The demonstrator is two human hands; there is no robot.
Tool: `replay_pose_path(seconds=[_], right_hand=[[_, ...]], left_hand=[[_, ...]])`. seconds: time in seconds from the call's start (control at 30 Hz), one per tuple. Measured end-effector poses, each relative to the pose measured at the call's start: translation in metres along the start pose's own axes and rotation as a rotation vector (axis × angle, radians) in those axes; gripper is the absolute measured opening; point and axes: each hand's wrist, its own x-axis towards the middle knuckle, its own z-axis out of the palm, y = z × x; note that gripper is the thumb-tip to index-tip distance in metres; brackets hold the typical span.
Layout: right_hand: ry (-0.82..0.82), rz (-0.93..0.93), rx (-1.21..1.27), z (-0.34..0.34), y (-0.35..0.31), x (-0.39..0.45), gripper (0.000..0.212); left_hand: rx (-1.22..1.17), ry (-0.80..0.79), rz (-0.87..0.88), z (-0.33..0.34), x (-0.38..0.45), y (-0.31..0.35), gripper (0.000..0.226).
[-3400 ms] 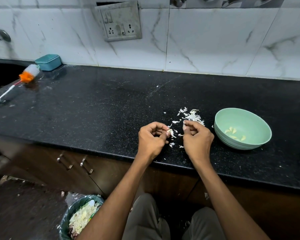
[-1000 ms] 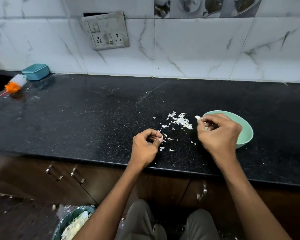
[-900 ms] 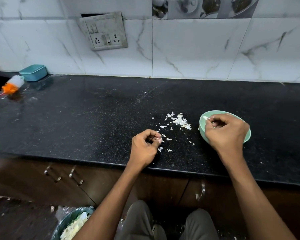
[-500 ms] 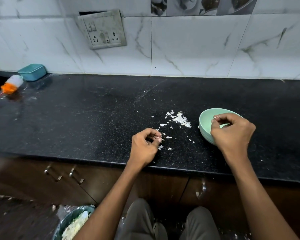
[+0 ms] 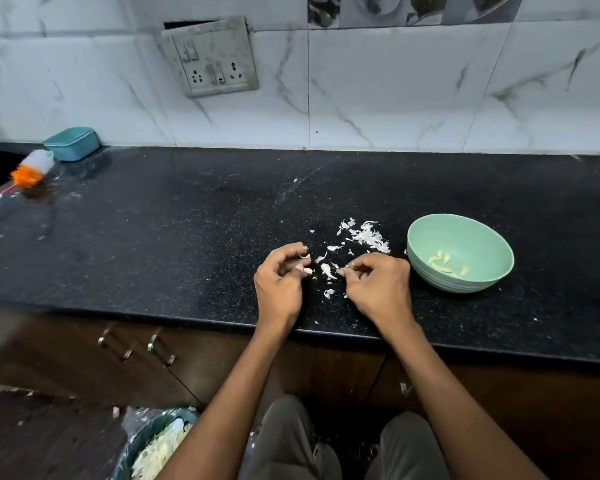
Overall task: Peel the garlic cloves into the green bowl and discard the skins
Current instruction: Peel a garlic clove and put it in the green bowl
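Head view: both hands sit close over the desk (image 5: 187,237), left hand (image 5: 279,284) curled round what looks like a clove (image 5: 305,270), right hand (image 5: 378,289) curled, fingertips (image 5: 342,271) reaching toward it. Best pinch the loose skin edge and pull away, clove held firm. One bowl (image 5: 478,237) at right holds roughly four peeled cloves (image 5: 445,263); one heap of skins (image 5: 369,237) lies beside it, one bin (image 5: 153,445) below.

We see soft, even light from above; the white wall tiles (image 5: 395,98) are bright, the black counter (image 5: 153,237) is dim. The left edge is blurred, and straight lines bend near the borders.
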Motion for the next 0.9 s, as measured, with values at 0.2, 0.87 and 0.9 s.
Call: replay_pose_path(seconds=[0.2, 0.87, 0.9], right_hand=[[0.015, 0.192, 0.062, 0.001, 0.005, 0.012, 0.034], [-0.252, -0.075, -0.051, 0.028, 0.007, 0.022, 0.009], [-0.234, -0.047, -0.009, 0.027, 0.007, 0.021, 0.010]], left_hand=[[-0.045, 0.088, -0.003, -0.003, 0.002, -0.002, 0.048], [-0.067, 0.148, -0.001, -0.003, 0.003, -0.004, 0.041], [-0.066, 0.147, -0.001, -0.003, 0.003, -0.003, 0.040]])
